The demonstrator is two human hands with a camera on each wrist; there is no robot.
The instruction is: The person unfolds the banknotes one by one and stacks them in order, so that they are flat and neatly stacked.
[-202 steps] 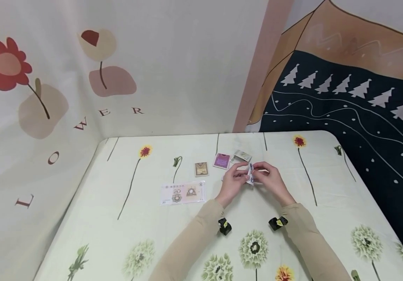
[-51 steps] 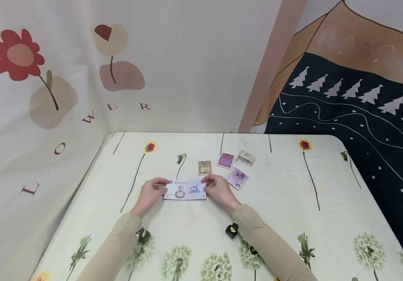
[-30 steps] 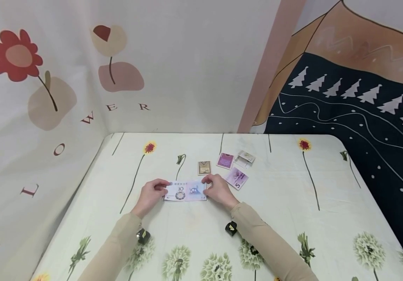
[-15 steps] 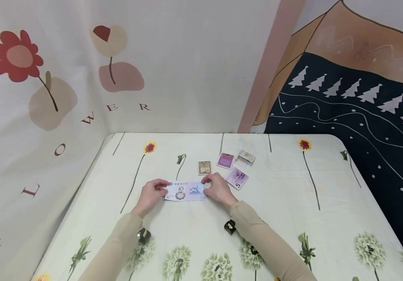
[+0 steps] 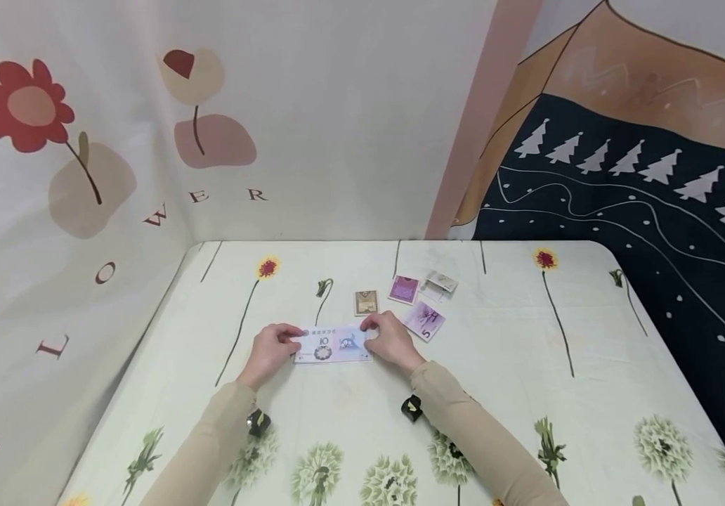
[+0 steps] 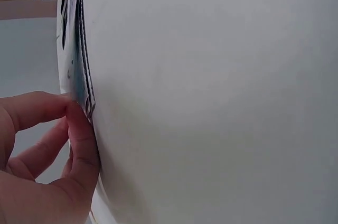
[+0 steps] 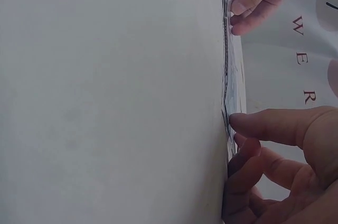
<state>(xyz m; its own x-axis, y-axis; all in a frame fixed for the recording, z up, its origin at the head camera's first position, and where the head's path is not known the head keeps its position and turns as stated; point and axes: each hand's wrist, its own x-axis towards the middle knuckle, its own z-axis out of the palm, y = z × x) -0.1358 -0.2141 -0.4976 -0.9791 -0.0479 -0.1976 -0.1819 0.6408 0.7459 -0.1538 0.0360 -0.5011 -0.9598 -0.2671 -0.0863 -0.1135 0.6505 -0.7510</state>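
A lilac play banknote marked 10 (image 5: 334, 344) lies face up over the table, on top of other paper whose edges show below it in the wrist views. My left hand (image 5: 270, 353) pinches its left end between thumb and fingers. At the right end, my right hand (image 5: 393, 341) holds the corner in the same way. Seen by the left wrist camera, the thumb and index finger (image 6: 79, 139) meet at the edge of the stacked notes. The right wrist view has the right thumb (image 7: 274, 126) against the note's end.
Beyond the right hand lie a folded purple note marked 5 (image 5: 425, 321), a folded magenta note (image 5: 404, 289), a folded brown note (image 5: 366, 302) and a half-raised folded greenish note (image 5: 441, 282). The flower-print tablecloth (image 5: 489, 337) reaches a curtain wall (image 5: 337, 140) behind.
Several seconds ago both hands were further right, handling a folded note, and a 20 note lay flat. Now the 10 note covers that spot. Over the last second the hands have barely moved.
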